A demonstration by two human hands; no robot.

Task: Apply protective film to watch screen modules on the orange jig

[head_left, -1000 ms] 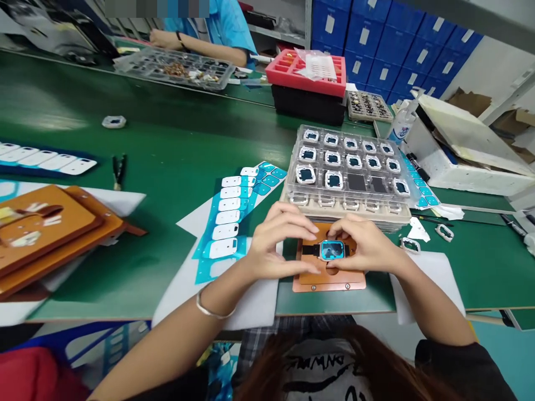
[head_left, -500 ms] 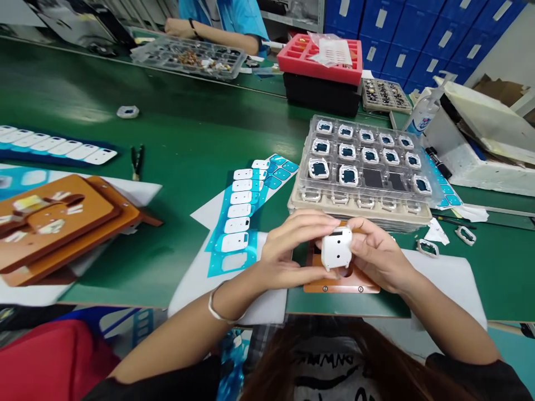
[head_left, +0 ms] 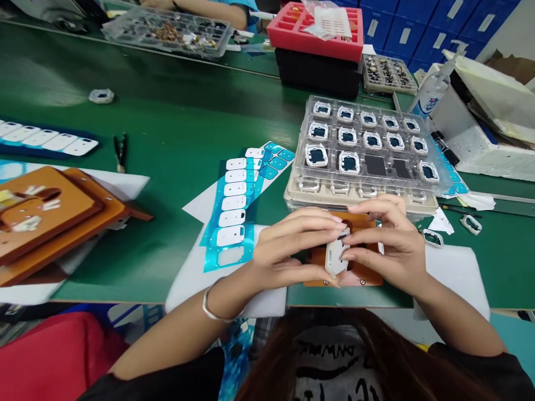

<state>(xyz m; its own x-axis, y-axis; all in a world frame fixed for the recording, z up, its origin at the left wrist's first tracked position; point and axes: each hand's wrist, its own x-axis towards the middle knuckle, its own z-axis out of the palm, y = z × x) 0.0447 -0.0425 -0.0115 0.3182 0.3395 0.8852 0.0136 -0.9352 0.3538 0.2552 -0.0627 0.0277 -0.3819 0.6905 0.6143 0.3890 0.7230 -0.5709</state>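
A small white plastic housing (head_left: 335, 258) is tilted nearly edge-on between my hands. My left hand (head_left: 292, 245) grips it by the top and bottom, thumb below and fingers above. From the other side, my right hand (head_left: 387, 242) pinches its right face with thumb and a finger, while the index finger is raised. Under both hands lies an orange fixture plate (head_left: 368, 272) with screws along its front, partly hidden. Left of my hands, a blue film strip (head_left: 212, 262) bears several white rounded stickers (head_left: 230, 235).
Beyond my hands, a clear tray (head_left: 365, 186) holds several white frames. Loose white frames (head_left: 433, 238) lie to the right. Orange fixtures (head_left: 75, 206) and black-handled tweezers (head_left: 121, 153) are on the left. A red bin (head_left: 288, 33) stands at the back, near a co-worker's arm (head_left: 209, 10).
The white housing has turned from showing its broad face to nearly edge-on. My right fingers have shifted and spread, with the index finger lifting. The view has tipped slightly downward.
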